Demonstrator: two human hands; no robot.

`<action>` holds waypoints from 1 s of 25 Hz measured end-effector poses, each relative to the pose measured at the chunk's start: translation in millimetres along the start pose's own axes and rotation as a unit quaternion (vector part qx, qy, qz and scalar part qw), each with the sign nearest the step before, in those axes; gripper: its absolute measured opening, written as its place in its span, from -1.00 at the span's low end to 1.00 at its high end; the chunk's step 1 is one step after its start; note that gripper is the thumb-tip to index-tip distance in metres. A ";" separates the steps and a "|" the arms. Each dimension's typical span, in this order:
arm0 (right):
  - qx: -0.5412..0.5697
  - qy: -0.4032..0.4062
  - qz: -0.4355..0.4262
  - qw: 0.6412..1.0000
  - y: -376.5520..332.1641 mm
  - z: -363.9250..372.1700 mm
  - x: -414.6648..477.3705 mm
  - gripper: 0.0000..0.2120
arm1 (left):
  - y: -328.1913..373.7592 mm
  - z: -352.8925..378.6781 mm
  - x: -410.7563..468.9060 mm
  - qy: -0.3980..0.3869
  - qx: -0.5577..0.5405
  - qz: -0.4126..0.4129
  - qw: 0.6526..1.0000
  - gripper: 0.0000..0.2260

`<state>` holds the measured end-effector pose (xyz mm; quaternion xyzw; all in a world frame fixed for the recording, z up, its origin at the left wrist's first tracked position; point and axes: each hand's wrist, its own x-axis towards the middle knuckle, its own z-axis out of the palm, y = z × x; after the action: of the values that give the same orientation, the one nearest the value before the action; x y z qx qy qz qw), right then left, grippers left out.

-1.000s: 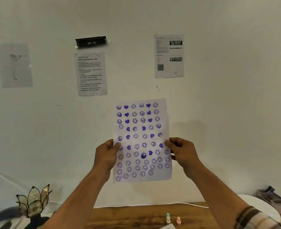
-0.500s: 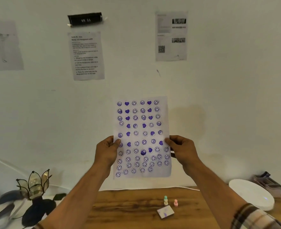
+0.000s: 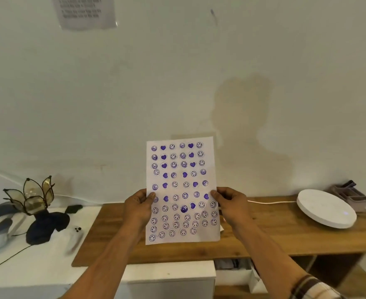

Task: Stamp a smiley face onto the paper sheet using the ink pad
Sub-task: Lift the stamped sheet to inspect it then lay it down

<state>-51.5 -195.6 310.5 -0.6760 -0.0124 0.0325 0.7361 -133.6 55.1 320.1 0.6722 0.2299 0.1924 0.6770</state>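
One wooden table (image 3: 274,229) lies below. One sheet (image 3: 181,190), crowded with purple stamps, is held upright above it. The left hand (image 3: 138,209) and right hand (image 3: 231,205) each pinch a side edge, thumbs in front. Judged a display step; stamping next needs the sheet laid flat. No stamp or ink pad shows.
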 end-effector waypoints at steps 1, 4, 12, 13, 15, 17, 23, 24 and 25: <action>-0.006 0.010 0.014 1.000 17.9 0.3 6.0 -0.93 | -18.2 2.4 5.7 -0.005 0.001 -0.025 1.000 -0.92; -0.021 0.040 0.057 0.997 71.3 1.6 28.7 -0.93 | -68.5 11.3 26.3 0.005 0.025 -0.071 0.997 -0.94; -0.074 0.050 0.140 0.986 193.0 12.4 83.9 -0.95 | -181.6 29.5 89.6 0.022 0.057 -0.137 0.989 -0.91; -0.093 0.051 0.144 0.984 205.7 14.7 90.6 -0.94 | -195.0 30.1 96.9 0.029 0.066 -0.143 0.987 -0.91; -0.133 0.052 0.148 0.979 229.1 20.4 103.0 -0.91 | -221.8 30.5 111.3 0.041 0.087 -0.156 0.983 -0.87; -0.175 0.047 0.146 0.972 251.3 26.6 114.0 -0.89 | -247.0 30.5 125.7 0.043 0.111 -0.174 0.978 -0.83; -0.313 0.063 0.120 0.940 290.9 40.9 129.0 -0.88 | -292.4 32.2 147.6 0.075 0.230 -0.141 0.960 -0.76; -0.328 0.066 0.117 0.935 293.5 42.8 129.3 -0.87 | -296.1 32.9 148.5 0.076 0.246 -0.132 0.957 -0.76; -0.342 0.067 0.114 0.930 295.1 44.6 128.8 -0.86 | -297.9 33.8 149.2 0.075 0.260 -0.127 0.954 -0.79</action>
<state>65.0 -118.2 17.1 -0.8842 0.1036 0.0649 0.4508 -6.4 105.7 14.5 0.7739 0.4056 0.0877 0.4784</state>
